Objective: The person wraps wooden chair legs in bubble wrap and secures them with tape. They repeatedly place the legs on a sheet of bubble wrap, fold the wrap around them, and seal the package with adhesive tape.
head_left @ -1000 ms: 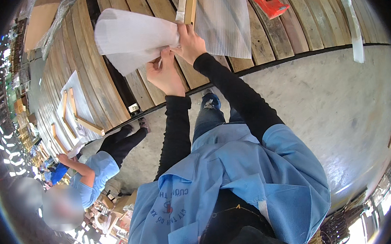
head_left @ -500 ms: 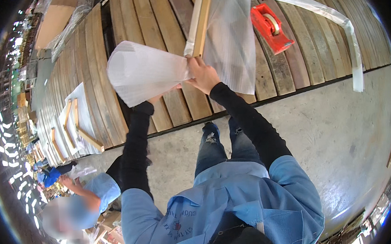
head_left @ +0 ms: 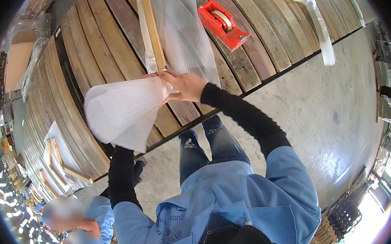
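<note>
A translucent white foam sheet [head_left: 118, 106] is bunched and fans out to the left over the table's near edge. My right hand [head_left: 185, 86] is closed on its gathered end, fingers wrapped round it. My left hand is mostly hidden under the sheet; only its black-sleeved forearm [head_left: 121, 173] shows plainly. Just beyond my hands, a wooden strip [head_left: 153, 33] lies lengthwise on a longer foam sheet [head_left: 186, 37], its near end close to my fingers.
A red tape dispenser [head_left: 223, 24] sits right of the long sheet on the slatted wooden table [head_left: 267, 55]. Farther right, a white foam strip [head_left: 319, 29] hangs over the edge. More wooden pieces [head_left: 68, 170] lie at the left. Another person in blue [head_left: 101, 221] is at lower left.
The view has turned, so the table appears shifted left. The foam sheet's loose end has swung down toward me, and my right hand has changed its hold around the gathered end.
</note>
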`<control>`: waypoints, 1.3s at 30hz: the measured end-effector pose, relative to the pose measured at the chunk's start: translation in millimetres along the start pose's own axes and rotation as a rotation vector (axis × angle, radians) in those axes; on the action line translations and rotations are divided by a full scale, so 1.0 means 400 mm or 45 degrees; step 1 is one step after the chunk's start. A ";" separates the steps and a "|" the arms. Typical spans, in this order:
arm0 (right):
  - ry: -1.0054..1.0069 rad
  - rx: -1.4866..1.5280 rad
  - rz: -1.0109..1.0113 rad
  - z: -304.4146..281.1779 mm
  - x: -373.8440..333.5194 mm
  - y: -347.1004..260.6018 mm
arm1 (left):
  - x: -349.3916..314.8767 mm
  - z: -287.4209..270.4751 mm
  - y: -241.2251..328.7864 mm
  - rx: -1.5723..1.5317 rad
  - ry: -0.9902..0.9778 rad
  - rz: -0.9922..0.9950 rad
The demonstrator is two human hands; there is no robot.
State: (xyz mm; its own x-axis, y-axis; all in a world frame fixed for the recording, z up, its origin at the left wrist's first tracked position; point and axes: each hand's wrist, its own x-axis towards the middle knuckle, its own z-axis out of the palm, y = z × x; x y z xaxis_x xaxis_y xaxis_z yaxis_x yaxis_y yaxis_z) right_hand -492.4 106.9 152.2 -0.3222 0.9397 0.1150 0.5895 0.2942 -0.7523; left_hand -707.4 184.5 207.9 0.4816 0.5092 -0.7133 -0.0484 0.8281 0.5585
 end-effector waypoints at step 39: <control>0.689 0.445 -0.127 -0.124 -0.139 -0.251 | -0.110 0.107 0.133 0.961 0.093 1.031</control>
State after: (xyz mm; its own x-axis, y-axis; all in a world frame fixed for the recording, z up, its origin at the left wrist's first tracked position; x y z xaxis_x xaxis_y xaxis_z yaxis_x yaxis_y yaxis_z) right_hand -497.0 33.8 253.5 0.1096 0.8928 0.4370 0.2712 0.3961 -0.8772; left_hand -693.8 196.2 287.3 0.4950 0.8684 -0.0301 0.2320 -0.0988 0.9677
